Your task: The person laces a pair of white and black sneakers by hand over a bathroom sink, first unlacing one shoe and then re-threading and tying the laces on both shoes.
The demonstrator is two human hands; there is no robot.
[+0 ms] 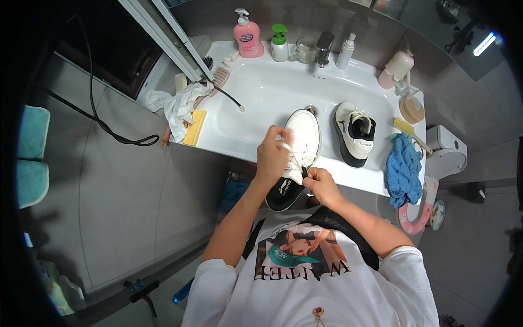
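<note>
A white shoe with a black lining rests over the sink's front edge, its toe pointing to the drain and its heel toward me. My left hand is closed beside the lacing and draws up a white shoelace; its fingertips are slightly smeared by motion. At the shoe's opening, my right hand pinches the edge near the white tongue, where a small black piece shows. Its fingers partly hide what they grip. The other shoe, white with a black sole, sits to the right in the basin, laces loosely bunched.
Behind the white sink stand a pink pump bottle, a green-topped bottle, a glass mug, the faucet and a white bottle. A blue cloth and brush lie right; a yellow block lies left.
</note>
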